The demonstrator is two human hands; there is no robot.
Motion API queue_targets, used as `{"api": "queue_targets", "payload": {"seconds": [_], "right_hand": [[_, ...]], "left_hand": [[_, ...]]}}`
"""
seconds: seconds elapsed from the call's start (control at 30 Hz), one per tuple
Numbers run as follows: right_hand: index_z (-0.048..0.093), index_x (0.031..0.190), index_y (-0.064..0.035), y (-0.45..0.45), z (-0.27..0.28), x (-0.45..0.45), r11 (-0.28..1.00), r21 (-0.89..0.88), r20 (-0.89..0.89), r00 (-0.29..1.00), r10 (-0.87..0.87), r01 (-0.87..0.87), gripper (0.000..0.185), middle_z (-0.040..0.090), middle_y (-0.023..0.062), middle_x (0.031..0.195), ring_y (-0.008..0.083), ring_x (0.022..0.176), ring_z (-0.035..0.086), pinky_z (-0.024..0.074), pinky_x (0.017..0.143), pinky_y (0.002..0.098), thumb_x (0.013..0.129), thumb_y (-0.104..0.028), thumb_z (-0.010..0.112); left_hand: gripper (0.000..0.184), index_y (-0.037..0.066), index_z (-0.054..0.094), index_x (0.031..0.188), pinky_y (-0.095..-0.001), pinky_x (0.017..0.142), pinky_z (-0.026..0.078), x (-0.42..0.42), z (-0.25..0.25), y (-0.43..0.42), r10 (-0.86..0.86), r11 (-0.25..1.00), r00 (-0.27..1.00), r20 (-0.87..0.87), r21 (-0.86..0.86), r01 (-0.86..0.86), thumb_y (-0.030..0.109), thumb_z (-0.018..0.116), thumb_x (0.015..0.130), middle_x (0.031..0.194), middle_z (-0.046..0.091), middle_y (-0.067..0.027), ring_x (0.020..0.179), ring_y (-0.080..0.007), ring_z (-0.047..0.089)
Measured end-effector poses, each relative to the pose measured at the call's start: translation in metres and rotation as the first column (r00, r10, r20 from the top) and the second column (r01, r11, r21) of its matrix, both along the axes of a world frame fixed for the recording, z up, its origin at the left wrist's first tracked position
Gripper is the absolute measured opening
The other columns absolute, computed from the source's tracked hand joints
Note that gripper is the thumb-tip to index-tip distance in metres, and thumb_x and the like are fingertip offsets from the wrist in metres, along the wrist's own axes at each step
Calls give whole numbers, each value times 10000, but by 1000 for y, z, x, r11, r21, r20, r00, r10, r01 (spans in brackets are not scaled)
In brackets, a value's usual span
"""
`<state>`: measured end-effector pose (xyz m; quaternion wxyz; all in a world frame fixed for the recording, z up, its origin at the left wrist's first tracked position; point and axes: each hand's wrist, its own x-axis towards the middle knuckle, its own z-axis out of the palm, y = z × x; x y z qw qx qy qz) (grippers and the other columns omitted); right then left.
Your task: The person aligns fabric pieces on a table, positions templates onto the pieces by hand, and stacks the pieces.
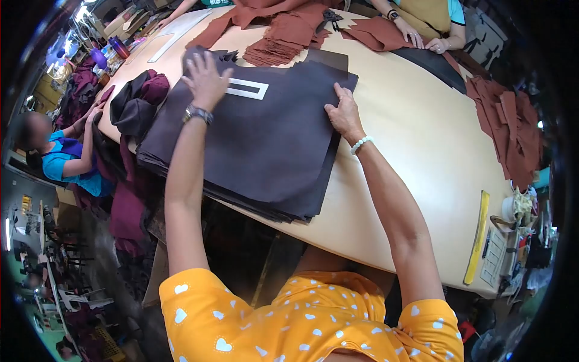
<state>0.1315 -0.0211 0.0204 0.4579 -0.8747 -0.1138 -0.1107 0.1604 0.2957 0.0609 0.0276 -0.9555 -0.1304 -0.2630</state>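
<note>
Showing uneven dark layers: fabric stack; left hand open; right hand, grip unclear.

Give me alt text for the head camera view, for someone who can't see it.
Two bare hands on a stack of dark cloth: the left hand spread near its far left, beside a white frame, the right hand at its right edge. Rust cloth lies farther back on the pale table.
</note>
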Motion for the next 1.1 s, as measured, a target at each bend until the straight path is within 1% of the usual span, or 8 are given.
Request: {"api": "queue_targets", "payload": {"seconds": [0.23,0.37,0.5,0.6,0.63,0.87,1.03,1.1], "right_hand": [[286,1356,69,-9,-32,-3,810,570,-185,982,-39,139,579,474,245,1260,273,1093,532,427,909,314,828,-41,496],[337,1321,64,-10,-48,0,871,481,-110,993,-50,97,537,638,148,949,194,836,616,476,775,273,805,8,477],[413,1258,61,1,-18,-14,919,331,-178,971,-162,214,528,655,130,805,202,756,641,491,737,300,782,-80,593],[422,1249,53,9,-3,-13,956,148,-259,943,-211,254,615,654,160,879,281,844,643,494,781,347,752,-233,644],[393,1268,45,19,9,-14,933,-167,-172,923,-345,318,743,636,203,956,359,925,615,483,830,405,699,-355,654],[230,1361,67,-2,30,-18,906,-398,-212,947,-243,144,869,604,252,1046,392,975,594,470,856,428,686,-317,618],[390,1287,-12,-34,18,-17,963,-65,-260,927,-268,260,638,593,268,1064,383,971,594,457,875,389,729,-266,565],[446,1245,-7,-31,8,-20,963,121,-42,971,-237,240,568,588,267,1070,380,976,589,454,873,388,741,-246,554]], "left_hand": [[706,138,387,1370,-682,1013,114,-30,-26,-59,-181,975,961,-210,-169,147,604,426,842,1457,254,-185,1363,-404,147],[635,118,416,1347,-697,1002,112,-20,-17,-64,-108,988,945,-308,-142,66,524,430,858,1443,281,-193,1342,-431,181],[588,77,512,1261,-689,1007,103,-13,-32,-75,-232,958,967,-104,-197,209,486,471,840,1406,337,-201,1319,-439,226],[550,112,568,1206,-686,1006,109,-24,-35,-93,-170,980,982,-86,-115,160,511,476,838,1394,365,-173,1316,-419,236],[560,129,622,1133,-685,1004,110,-23,-40,-93,-178,977,984,2,-116,177,571,490,816,1384,383,-154,1319,-404,229],[755,141,622,1152,-657,1027,111,-31,-28,-102,-74,996,984,-161,-66,64,718,557,670,1380,394,-139,1331,-391,216],[829,152,587,1203,-661,1019,129,-29,-41,-98,-128,991,991,-51,-58,125,746,575,625,1355,424,-138,1323,-391,232],[836,151,587,1204,-661,1015,137,-32,-35,-102,-123,990,991,-53,-74,119,742,594,612,1342,434,-142,1316,-393,244]]}}
